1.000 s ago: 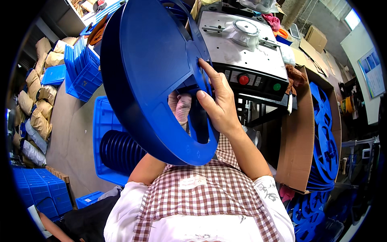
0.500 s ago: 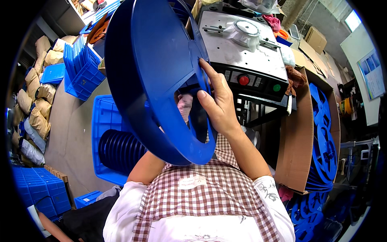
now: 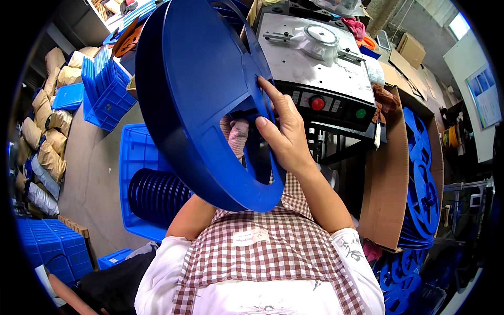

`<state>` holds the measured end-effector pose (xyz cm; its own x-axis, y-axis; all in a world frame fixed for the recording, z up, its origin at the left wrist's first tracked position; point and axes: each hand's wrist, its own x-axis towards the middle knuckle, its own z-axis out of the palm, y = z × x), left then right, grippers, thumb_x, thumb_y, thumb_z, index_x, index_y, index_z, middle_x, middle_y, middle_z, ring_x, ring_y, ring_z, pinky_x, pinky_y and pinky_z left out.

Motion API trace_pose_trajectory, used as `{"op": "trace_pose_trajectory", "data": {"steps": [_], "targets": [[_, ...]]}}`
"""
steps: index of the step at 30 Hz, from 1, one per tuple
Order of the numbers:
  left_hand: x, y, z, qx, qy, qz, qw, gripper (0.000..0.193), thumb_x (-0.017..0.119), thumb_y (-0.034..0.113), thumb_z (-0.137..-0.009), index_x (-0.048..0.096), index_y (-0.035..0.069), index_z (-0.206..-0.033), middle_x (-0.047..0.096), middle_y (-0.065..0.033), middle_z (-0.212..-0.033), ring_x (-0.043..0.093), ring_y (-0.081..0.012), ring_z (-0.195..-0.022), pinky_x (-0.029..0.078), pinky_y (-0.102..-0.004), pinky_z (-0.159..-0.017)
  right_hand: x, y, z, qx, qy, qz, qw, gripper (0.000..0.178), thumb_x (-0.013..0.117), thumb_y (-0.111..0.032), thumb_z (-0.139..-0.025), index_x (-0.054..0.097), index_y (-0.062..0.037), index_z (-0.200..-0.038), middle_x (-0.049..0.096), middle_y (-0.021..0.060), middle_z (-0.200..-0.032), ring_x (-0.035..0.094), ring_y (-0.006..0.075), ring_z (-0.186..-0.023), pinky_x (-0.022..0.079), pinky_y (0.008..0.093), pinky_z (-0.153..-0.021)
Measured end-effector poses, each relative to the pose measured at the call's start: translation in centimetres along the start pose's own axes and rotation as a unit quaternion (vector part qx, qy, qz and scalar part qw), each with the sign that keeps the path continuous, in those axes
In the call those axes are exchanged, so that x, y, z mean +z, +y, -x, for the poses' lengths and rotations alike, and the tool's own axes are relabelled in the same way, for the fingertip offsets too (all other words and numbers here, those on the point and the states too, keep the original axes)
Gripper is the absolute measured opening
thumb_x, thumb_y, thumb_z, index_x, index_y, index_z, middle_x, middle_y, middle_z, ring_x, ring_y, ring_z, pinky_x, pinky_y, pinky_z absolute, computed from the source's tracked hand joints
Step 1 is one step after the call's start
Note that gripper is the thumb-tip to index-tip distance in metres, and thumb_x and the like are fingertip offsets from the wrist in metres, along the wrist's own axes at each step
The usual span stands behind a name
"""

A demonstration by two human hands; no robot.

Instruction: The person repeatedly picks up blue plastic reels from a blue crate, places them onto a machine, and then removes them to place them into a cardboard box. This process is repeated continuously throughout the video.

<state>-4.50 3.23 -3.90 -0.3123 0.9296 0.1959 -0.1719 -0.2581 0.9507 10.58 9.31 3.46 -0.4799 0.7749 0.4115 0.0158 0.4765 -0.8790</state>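
Note:
A large blue plastic reel [image 3: 210, 79], with cut-out openings in its round flange, is held up tilted in front of my chest. My right hand [image 3: 287, 136] grips it from the right: the thumb lies by the opening's edge and the index finger is stretched along the flange near the hub. My left hand [image 3: 238, 137], in a pinkish ribbed glove, shows through the opening, behind the near flange. It supports the reel from inside; most of its fingers are hidden.
On the left, a blue crate [image 3: 128, 210] holds a row of dark blue discs [image 3: 160, 194]. A metal-topped machine [image 3: 320, 73] with a red button [image 3: 317, 103] stands ahead right. A cardboard box [image 3: 386, 184] of blue reel parts [image 3: 422, 184] is on the right. Another person's arm [image 3: 68, 294] shows lower left.
The reel has turned and tilted slightly, its lower edge rising a little. More of the gloved left hand shows through the opening. My right hand keeps its grip.

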Motion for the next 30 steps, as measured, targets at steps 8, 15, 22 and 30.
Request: {"op": "trace_pose_trajectory", "data": {"steps": [8, 15, 22, 30], "targets": [[0.9, 0.3, 0.3, 0.069, -0.027, 0.089, 0.993, 0.067, 0.060, 0.041, -0.097, 0.029, 0.017, -0.151, 0.048, -0.0075, -0.141, 0.050, -0.0215, -0.127, 0.041, -0.0363, -0.109, 0.2, 0.3, 0.2, -0.004, 0.005, 0.021, 1.000, 0.069, 0.062, -0.041, -0.085, 0.046, -0.0130, -0.146, 0.046, 0.0122, -0.096, 0.051, 0.0231, -0.088, 0.044, 0.0360, -0.081], [0.9, -0.2, 0.4, 0.079, -0.008, 0.007, 0.997, 0.067, 0.059, 0.039, -0.098, 0.028, 0.014, -0.152, 0.049, -0.0065, -0.139, 0.051, -0.0195, -0.125, 0.042, -0.0337, -0.107, 0.3, 0.4, 0.2, -0.009, 0.006, 0.005, 1.000, 0.069, 0.063, -0.039, -0.085, 0.045, -0.0125, -0.146, 0.045, 0.0120, -0.096, 0.050, 0.0230, -0.088, 0.044, 0.0361, -0.082], [1.1, 2.4, 0.2, -0.002, -0.079, 0.178, 0.981, 0.063, 0.067, 0.024, -0.094, 0.036, 0.004, -0.145, 0.054, -0.0096, -0.131, 0.056, -0.0186, -0.115, 0.045, -0.0319, -0.102, -1.7, -0.8, 0.7, -0.032, -0.010, 0.194, 0.980, 0.081, 0.073, -0.040, -0.077, 0.042, -0.0190, -0.148, 0.057, 0.0176, -0.103, 0.061, 0.0304, -0.087, 0.052, 0.0385, -0.077], [3.0, 3.2, -4.5, 0.127, -0.200, -0.202, 0.950, 0.039, 0.063, 0.012, -0.094, 0.053, 0.005, -0.131, 0.064, -0.0099, -0.116, 0.064, -0.0220, -0.102, 0.052, -0.0303, -0.092, -9.8, -1.2, -0.8, 0.009, -0.078, 0.338, 0.938, 0.076, 0.068, -0.047, -0.078, 0.043, -0.0277, -0.147, 0.062, 0.0162, -0.085, 0.064, 0.0332, -0.080, 0.051, 0.0410, -0.077]]}}
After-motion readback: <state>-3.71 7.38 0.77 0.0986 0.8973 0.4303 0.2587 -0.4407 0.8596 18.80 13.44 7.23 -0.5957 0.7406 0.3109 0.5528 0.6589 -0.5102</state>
